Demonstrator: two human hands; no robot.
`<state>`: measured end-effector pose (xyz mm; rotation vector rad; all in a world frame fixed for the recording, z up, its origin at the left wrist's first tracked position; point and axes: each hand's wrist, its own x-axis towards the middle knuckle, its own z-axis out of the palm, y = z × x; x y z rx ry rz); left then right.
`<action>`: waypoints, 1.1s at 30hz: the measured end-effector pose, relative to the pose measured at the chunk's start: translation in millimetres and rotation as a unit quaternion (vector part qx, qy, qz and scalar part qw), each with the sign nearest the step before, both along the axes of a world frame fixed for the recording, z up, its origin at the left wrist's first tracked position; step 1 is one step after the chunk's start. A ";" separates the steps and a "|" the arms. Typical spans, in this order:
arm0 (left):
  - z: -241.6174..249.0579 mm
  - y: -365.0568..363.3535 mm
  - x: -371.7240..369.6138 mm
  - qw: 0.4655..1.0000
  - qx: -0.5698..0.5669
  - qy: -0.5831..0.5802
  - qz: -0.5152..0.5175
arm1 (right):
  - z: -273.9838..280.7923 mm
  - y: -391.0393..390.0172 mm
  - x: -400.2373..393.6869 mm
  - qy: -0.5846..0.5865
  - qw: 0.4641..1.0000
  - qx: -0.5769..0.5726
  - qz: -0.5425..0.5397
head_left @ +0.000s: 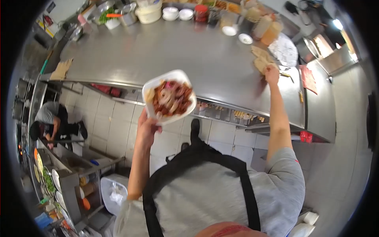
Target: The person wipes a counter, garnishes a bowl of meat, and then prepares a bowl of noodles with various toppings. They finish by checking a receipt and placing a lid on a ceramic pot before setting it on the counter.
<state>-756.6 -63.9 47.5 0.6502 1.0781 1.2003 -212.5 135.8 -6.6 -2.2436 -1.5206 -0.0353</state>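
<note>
My left hand point(149, 128) grips the near edge of a white foam tray point(147, 87). Chopped reddish-brown food point(173, 98) with pale rings, perhaps onion, fills the tray, which is held up in front of the steel counter point(158, 51). Out to the right, my right arm is stretched over the counter, and my right hand point(271, 74) is closed on a beige cloth point(261, 57) lying on the steel. Just beyond that hand are a foil-covered round thing point(283, 49) and a thin dark-tipped utensil point(287, 75).
Along the counter's back stand white bowls point(170, 14), a red-lidded jar point(201, 13), a tub point(148, 12) and sauce bottles point(272, 32). A folded cloth point(62, 69) lies at the left end. Another person point(55, 118) crouches at left, near a bin point(114, 193).
</note>
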 end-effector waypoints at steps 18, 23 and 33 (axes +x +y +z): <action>-23.2 186.6 43.2 0.995 -0.063 -0.043 -0.062 | 1.2 44.9 -251.2 0.521 0.813 0.101 0.240; -20.0 208.4 24.1 0.990 -0.077 -0.029 -0.116 | 17.8 42.6 -262.5 0.268 0.877 0.143 0.372; -18.5 230.5 7.0 0.982 -0.098 -0.047 -0.156 | 83.7 44.0 -283.7 -0.025 0.850 0.003 0.526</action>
